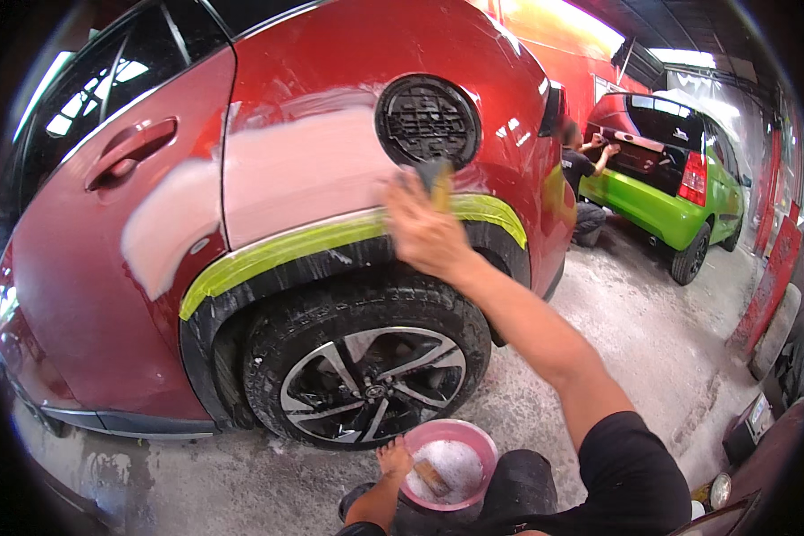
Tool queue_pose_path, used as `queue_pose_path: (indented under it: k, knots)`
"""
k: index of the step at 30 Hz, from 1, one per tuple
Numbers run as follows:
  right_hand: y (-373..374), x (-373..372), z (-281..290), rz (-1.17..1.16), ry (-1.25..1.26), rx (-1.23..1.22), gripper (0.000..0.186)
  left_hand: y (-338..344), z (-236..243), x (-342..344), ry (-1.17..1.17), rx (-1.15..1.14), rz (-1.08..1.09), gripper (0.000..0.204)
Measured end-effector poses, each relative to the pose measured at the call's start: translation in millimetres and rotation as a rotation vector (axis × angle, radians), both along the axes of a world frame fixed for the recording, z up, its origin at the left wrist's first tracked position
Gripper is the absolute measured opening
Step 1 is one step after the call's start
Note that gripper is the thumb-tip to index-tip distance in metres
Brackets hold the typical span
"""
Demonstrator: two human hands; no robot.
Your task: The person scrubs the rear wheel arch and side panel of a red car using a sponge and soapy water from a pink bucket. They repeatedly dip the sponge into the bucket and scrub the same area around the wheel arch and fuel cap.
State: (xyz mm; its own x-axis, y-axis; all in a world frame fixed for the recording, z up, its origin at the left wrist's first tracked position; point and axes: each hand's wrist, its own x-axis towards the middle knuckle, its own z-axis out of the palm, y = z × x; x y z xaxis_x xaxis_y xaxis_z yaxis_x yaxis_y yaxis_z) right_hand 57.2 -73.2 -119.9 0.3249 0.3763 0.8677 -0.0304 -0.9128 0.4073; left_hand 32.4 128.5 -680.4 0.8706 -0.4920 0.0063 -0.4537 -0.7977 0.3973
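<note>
My right hand (420, 223), blurred, holds a dark sanding pad (436, 179) against the red car's rear panel beside the black fuel-cap recess (427, 116). Pale pink sanded patches (304, 170) spread over the panel and door. Yellow-green masking tape (286, 250) follows the wheel arch above the tyre (277, 393). Low in the view, my left hand (393, 460) grips the rim of a pink basin (473, 447) of whitish, sudsy water, in which a tan sponge or brush (431, 473) sits.
Another person (581, 174) crouches with both hands at the rear of a green and dark-red car (661, 214), behind on the right. Red metal stands (768, 277), a leaning tyre (773, 330) and other items line the right edge. Wet, dusty concrete (625, 339) lies between.
</note>
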Motion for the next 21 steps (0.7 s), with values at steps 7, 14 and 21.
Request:
queue_pose_path:
  k: [7,14,21]
  knots:
    - [-7.2,1.5,-11.8,-0.04,-0.198,0.34,0.047,-13.6,2.9,-4.6,0.004,-0.059,0.012,0.053]
    - [75.4,25.9,33.9,0.136,-0.146,0.694,0.048,-7.1,-1.9,-2.6,0.005,-0.049,0.008,0.05]
    - [-4.7,-7.6,-6.6,-0.124,-0.147,0.317,0.044,-7.5,-7.9,-4.1,0.061,-0.044,0.005,0.06]
